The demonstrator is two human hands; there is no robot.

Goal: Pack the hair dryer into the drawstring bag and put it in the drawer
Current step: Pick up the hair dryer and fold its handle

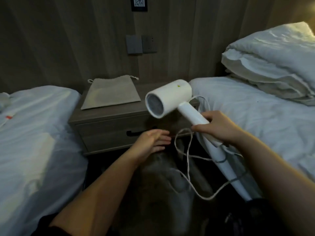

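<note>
The flat drawstring bag lies on the nightstand, above the shut drawer. Your left hand is open – holding nothing. Your right hand grips the white hair dryer by its handle – its cord dangles below.

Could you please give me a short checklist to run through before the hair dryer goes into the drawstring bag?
1. Dryer held firmly: ok, the right hand grips the handle of the hair dryer.
2. Left hand free to help: ok, it is open and empty.
3. Cord gathered: not ok, it hangs in loose loops.
4. Drawstring bag opened: not ok, it lies flat on the nightstand.
5. Drawer open: not ok, it is shut.
6. Plug free of the wall: cannot tell.
</note>
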